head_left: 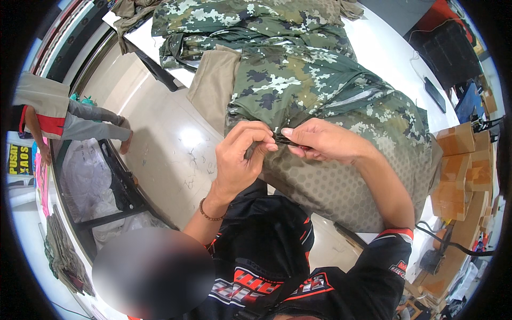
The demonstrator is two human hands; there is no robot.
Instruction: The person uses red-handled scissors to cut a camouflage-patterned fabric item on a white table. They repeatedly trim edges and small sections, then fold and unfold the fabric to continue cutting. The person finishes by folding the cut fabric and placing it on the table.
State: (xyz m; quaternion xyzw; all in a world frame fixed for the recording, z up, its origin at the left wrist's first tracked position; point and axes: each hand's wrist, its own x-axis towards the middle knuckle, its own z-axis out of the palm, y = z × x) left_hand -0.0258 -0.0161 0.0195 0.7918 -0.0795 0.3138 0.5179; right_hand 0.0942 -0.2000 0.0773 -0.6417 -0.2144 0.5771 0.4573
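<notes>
Green camouflage cloth (277, 82) runs in soft folds from your hands toward twelve o'clock on the smooth white table (378, 37), its brown honeycomb part (330, 184) toward four. Work looks under way at its near edge; finished and remaining stretches can't be told apart. Your left hand (242, 152) presses thumb to fingertips, contents unclear; your right (325, 140) pinches a slim dark piece (285, 140).

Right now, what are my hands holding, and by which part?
The right hand grips a small dark object, apparently by the end away from the left hand; whether the left holds anything cannot be told.
</notes>
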